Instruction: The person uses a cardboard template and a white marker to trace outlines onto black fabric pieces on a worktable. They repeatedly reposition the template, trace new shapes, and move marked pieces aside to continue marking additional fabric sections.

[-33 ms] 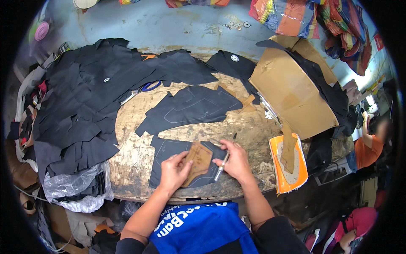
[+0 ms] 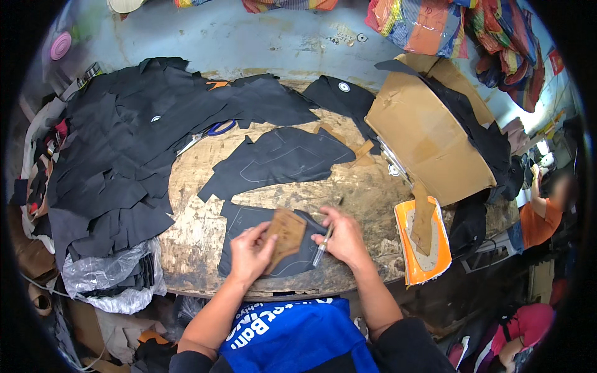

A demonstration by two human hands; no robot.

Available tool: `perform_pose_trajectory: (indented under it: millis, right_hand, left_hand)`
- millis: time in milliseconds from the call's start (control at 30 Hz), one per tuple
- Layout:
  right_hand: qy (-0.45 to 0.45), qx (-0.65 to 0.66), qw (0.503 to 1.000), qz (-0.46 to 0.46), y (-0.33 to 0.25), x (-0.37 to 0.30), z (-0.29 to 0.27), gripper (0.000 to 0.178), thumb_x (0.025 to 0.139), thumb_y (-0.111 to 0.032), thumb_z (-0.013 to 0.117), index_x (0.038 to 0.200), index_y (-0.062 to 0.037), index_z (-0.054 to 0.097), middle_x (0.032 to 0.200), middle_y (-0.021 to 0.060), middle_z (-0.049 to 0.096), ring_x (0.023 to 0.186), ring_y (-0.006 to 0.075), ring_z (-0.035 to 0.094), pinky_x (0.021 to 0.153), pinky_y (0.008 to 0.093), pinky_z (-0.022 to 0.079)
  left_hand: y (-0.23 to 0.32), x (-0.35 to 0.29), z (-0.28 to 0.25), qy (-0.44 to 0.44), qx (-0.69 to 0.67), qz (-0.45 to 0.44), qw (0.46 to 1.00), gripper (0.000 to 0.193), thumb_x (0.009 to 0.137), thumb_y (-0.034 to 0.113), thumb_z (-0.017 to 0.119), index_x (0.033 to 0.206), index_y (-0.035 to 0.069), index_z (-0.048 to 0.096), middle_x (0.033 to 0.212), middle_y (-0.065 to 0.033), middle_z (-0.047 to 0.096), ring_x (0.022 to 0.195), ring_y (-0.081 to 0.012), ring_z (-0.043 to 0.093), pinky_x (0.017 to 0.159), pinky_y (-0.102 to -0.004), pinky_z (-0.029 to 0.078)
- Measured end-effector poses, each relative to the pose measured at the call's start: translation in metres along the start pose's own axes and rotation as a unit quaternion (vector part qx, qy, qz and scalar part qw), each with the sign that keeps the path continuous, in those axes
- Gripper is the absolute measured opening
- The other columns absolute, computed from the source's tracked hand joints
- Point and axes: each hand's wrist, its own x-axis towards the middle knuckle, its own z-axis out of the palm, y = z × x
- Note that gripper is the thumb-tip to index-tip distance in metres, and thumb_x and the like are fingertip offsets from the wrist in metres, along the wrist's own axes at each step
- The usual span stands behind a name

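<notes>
A brown, angular flat template (image 2: pixel 286 237) is pinched between the thumb and fingers of my left hand (image 2: pixel 251 253). It is tilted over a black leather-like piece (image 2: pixel 237 219) with pale drawn lines, lying near the table's front edge. My right hand (image 2: pixel 346 239) has a slim silver-and-clear pen (image 2: pixel 321 250) between its fingers, its lower end toward me, just right of the template. Beyond my hands lies a second black piece (image 2: pixel 280 155), marked with pale outlines. Part of the nearer black piece is hidden under my hands and the template.
Black pieces (image 2: pixel 112 149) are heaped at left, with blue-handled scissors (image 2: pixel 221 128) beside them. A clear plastic bag (image 2: pixel 118 283) sits at the front left. At right stand a cardboard box (image 2: pixel 429 130) and an orange-edged pad (image 2: pixel 407 242) bearing a brown template. A person (image 2: pixel 540 214) is farther right.
The brown template has shifted slightly left and tilted up in my left hand. My right hand has turned a little, its index finger raised, still with the pen.
</notes>
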Motion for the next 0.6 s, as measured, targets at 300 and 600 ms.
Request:
perform_pose_trajectory:
  millis: [300, 600]
  right_hand:
    - [-0.020, 0.107, 0.982, -0.155, -0.035, 0.036, 0.021, 0.023, 0.064, 0.002, 0.062, 0.086, -0.0031, 0.061, 0.078, 0.0120, 0.062, 0.073, 0.0249, 0.062, 0.067, 0.0347, 0.048]
    - [0.171, -0.148, 0.970, -0.085, -0.015, 0.140, 0.019, 0.024, 0.062, -0.009, 0.073, 0.083, -0.0035, 0.064, 0.076, 0.0211, 0.061, 0.079, 0.0384, 0.060, 0.073, 0.0453, 0.049]
  left_hand:
    - [-0.058, 0.000, -0.077, 0.230, -0.203, -0.152, 0.940, 0.025, 0.088, -0.002, 0.055, 0.112, -0.008, 0.057, 0.088, -0.0056, 0.064, 0.072, -0.0057, 0.057, 0.065, -0.0192, 0.046]
    - [-0.061, 0.000, -0.077, 0.217, -0.289, -0.119, 0.925, 0.033, 0.089, -0.001, 0.048, 0.121, -0.010, 0.049, 0.108, -0.0138, 0.063, 0.094, -0.0139, 0.061, 0.083, -0.0242, 0.047]
